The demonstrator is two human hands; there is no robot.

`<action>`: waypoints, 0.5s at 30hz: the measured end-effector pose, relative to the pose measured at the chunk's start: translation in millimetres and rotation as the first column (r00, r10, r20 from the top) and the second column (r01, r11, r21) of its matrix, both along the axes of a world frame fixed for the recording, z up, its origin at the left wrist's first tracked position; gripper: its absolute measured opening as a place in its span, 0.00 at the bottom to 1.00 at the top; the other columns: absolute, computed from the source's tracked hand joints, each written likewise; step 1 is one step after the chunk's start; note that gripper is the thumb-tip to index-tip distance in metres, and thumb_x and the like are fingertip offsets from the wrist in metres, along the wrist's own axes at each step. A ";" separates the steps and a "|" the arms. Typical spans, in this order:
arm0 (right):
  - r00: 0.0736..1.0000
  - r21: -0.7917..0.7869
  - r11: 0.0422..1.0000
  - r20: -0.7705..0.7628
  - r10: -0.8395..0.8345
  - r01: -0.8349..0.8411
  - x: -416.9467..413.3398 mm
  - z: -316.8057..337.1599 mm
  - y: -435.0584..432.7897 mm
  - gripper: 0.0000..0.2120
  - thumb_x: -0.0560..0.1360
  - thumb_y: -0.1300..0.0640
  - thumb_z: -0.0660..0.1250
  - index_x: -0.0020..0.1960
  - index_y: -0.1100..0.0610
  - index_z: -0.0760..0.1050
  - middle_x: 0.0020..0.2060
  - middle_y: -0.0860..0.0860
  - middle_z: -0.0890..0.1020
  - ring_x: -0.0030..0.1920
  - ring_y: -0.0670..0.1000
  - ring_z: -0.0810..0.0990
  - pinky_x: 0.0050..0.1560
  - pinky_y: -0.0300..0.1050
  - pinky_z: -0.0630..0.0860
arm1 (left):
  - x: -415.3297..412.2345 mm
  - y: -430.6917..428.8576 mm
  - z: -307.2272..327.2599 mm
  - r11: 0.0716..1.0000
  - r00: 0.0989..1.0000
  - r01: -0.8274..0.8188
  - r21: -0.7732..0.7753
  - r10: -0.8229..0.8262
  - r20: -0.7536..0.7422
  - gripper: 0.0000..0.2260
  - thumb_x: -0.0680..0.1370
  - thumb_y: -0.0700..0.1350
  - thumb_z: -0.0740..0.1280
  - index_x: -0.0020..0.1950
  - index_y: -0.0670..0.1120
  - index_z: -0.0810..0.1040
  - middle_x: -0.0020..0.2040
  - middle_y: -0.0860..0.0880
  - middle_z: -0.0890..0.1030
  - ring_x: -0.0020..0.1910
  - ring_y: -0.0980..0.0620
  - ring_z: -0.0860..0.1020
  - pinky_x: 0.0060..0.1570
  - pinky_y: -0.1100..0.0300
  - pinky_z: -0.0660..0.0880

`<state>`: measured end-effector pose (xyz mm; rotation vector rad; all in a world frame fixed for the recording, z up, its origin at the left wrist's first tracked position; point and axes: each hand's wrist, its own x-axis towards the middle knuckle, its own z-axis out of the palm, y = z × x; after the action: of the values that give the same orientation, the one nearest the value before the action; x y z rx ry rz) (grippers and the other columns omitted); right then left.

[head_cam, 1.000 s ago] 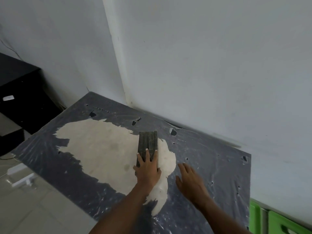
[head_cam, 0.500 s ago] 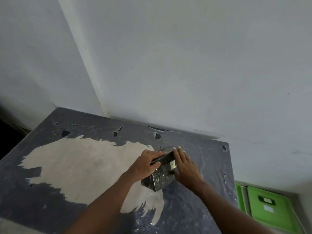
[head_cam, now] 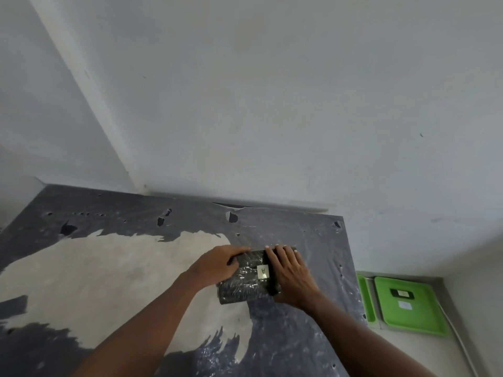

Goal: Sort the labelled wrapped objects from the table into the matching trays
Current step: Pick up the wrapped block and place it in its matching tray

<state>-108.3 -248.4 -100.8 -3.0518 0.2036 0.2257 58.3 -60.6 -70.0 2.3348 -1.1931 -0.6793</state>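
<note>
So the person now has both hands on the wrapped block — a second ago only the left hand was pressing it flat while the right one hovered open beside it. Since then the block has been turned over, and a small pale label with what looks like an "A" now faces up. The left hand is curled around the block's left end, and the right hand lies over its right side, fingers extended along the top, so it's clamped between the two. It sits on the table, near the right edge, on the dark plastic sheet. The view has swung right too, so two green trays show down on the floor. With the label readable, the matching tray can probably be picked — the tray labels are too small to read from here.
</note>
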 end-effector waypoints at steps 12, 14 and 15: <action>0.988 0.038 0.993 -0.113 -0.106 0.110 -5.6 -10.0 2.4 0.54 0.68 0.37 0.71 0.79 0.55 0.41 0.77 0.60 0.54 0.76 0.63 0.52 0.76 0.64 0.53 | -42.3 -11.2 -43.6 0.944 0.935 0.129 0.304 -0.218 0.279 0.41 0.73 0.64 0.67 0.80 0.51 0.54 0.82 0.43 0.49 0.81 0.40 0.47 0.78 0.38 0.53; 0.980 0.060 0.987 -0.146 -0.138 0.148 -5.6 -10.7 0.8 0.51 0.70 0.38 0.70 0.79 0.55 0.42 0.78 0.59 0.51 0.78 0.62 0.49 0.77 0.65 0.51 | -48.0 -14.4 -44.6 0.948 0.940 0.103 0.301 -0.191 0.282 0.37 0.75 0.60 0.67 0.79 0.52 0.55 0.82 0.42 0.50 0.81 0.39 0.48 0.78 0.39 0.55; 0.975 0.064 0.984 -0.159 -0.155 0.166 -6.4 -10.9 -0.9 0.51 0.70 0.38 0.70 0.79 0.54 0.42 0.79 0.58 0.50 0.78 0.63 0.47 0.76 0.67 0.51 | -51.0 -15.5 -45.7 0.947 0.942 0.092 0.309 -0.184 0.281 0.37 0.75 0.58 0.67 0.79 0.52 0.55 0.82 0.42 0.50 0.81 0.39 0.48 0.77 0.39 0.55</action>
<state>-114.8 -249.3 -111.7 -2.9226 0.4386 0.4475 7.3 -76.1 -115.7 2.6979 -1.4940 -0.5860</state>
